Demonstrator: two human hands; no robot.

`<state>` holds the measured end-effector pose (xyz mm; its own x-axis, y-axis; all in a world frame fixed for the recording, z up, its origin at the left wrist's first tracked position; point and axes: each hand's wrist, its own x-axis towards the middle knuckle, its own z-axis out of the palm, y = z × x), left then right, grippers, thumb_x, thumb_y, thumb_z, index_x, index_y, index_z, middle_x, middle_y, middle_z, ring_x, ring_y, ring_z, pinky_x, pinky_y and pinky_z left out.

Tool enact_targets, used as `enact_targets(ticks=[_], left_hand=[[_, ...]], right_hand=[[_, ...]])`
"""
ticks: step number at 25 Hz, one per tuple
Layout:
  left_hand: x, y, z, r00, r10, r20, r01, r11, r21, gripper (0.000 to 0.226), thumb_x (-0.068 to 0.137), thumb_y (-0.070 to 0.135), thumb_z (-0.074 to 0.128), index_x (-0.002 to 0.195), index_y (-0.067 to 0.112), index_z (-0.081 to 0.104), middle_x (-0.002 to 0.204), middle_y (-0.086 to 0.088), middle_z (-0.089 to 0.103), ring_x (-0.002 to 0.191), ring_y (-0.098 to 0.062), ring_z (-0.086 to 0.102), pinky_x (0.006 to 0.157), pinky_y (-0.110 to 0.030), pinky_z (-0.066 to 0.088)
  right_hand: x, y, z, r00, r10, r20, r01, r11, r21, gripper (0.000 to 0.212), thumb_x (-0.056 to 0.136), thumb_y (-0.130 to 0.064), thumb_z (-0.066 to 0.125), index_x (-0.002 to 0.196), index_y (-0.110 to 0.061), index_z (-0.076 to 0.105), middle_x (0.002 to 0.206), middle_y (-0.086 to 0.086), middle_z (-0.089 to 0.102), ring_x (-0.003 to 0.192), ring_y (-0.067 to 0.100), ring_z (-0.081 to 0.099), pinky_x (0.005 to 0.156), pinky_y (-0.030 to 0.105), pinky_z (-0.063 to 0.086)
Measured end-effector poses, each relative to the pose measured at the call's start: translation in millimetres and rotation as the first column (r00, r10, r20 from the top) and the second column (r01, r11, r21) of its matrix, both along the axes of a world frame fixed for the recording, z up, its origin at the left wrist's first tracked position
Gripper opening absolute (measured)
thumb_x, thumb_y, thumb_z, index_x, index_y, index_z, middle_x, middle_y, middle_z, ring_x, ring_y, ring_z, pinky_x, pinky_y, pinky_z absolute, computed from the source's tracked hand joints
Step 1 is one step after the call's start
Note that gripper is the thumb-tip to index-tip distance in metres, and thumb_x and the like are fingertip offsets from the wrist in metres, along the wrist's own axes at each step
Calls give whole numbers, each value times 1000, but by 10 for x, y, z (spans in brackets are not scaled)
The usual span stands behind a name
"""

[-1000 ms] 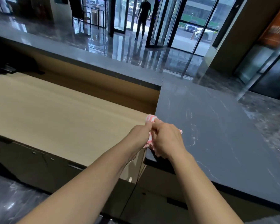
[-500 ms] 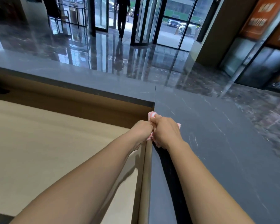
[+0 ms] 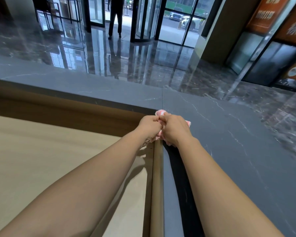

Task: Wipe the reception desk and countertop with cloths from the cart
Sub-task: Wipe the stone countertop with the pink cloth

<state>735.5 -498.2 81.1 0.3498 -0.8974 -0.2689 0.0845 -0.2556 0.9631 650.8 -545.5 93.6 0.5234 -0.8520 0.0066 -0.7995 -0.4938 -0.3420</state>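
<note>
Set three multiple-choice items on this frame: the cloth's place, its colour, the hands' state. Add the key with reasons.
1. Where is the cloth? A in a bucket B at the inner corner of the dark countertop C on a shelf
2. Its colour? A blue B pink C green
3. The left hand and right hand? A both open B only the left grips C both grip the cloth
Key: B, it sits at that corner; B, pink folds show; C, fingers of both curl round it.
</note>
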Motion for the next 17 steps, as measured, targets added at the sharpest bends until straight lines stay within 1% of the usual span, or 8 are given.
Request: enact_targets(ticks=[2,4,6,8,10,13,16,17], left_hand=[[-38,77,5,1000,-14,5,13,1000,22,29,91,-12,36,89,2,61,59,-11,46,25,-6,41,31,-12,31],[-62,147,-21,999,-22,29,21,999,50,28,90,-10,37,79,3,59,56,-10,44,26,-8,38,32,-13,29],[-119,273,-48,999,-19,28,17,997,71,30,89,-10,37,73,3,57,54,-9,43,27,-9,37,33,-13,29],[-206,444,-78,999,-19,48,15,998,66,32,87,-12,37,66,5,55,52,-9,43,29,-12,38,34,-16,29],[-305,640,-128,996,-13,92,7,998,67,34,84,-11,39,60,8,54,50,-10,44,36,-17,38,39,-21,28],[-464,946,-184,994,13,111,-21,997,70,34,83,-10,38,58,9,52,49,-9,43,39,-18,36,45,-25,25],[-690,1337,-173,992,38,118,-46,997,65,32,80,-10,35,58,8,51,47,-8,41,39,-18,34,46,-24,24],[-762,1471,-165,992,43,121,-51,997,63,33,80,-10,35,57,8,50,45,-8,41,38,-17,34,46,-24,24]], right_hand=[[-45,81,-10,999,2,36,-2,1000,14,33,90,-9,51,116,-28,58,74,-7,55,85,26,63,86,47,51],[-93,182,-26,999,5,44,-6,1000,3,29,89,-9,49,109,-28,59,69,-9,54,81,23,61,86,46,50],[-170,332,-41,999,15,34,-14,1000,-20,29,90,-10,47,108,-28,60,69,-9,54,81,21,58,83,39,48],[-262,509,-49,999,28,42,-27,999,-26,29,89,-7,45,106,-24,62,79,-3,61,82,20,56,71,30,43],[-379,717,-47,998,50,46,-49,999,-25,29,89,-6,44,104,-23,63,90,1,65,80,18,52,65,28,39],[-553,1032,-50,995,82,62,-81,997,-18,28,93,-9,44,108,-23,63,101,0,64,86,17,52,67,27,41],[-758,1395,-53,992,112,63,-111,994,-24,29,93,-8,43,110,-22,63,107,-1,64,96,18,53,67,25,37],[-826,1519,-53,990,129,60,-127,991,-33,28,93,-8,44,110,-21,63,108,-1,63,98,19,54,68,26,36]])
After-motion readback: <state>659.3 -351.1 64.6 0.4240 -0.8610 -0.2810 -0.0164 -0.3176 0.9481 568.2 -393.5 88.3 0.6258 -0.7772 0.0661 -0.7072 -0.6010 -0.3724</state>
